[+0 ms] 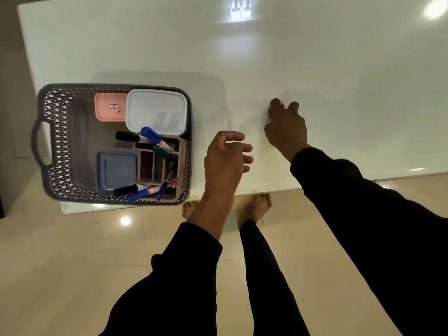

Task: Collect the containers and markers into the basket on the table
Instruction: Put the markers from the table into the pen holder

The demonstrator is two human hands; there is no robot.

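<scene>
Left hand (pixel 226 154) loosely curled, empty, right hand (pixel 286 128) pinching pink marker (pixel 282 102), basket (pixel 58 141) beside.

Bare table (pixel 339 69) lay open beyond both hands, basket (pixel 60 132) stood crowded left of the left hand (pixel 225 161), its near-left corner perhaps free.

A big white counter (pixel 315 57) fills the far part of the scene. Its top is smooth and shiny. A bright round light spot glows on it at the far right, and a small pale window shape shines near the far middle. The near floor (pixel 72 263) has big cream tiles with thin lines between them. One round light spot shines on the floor at the left.
</scene>
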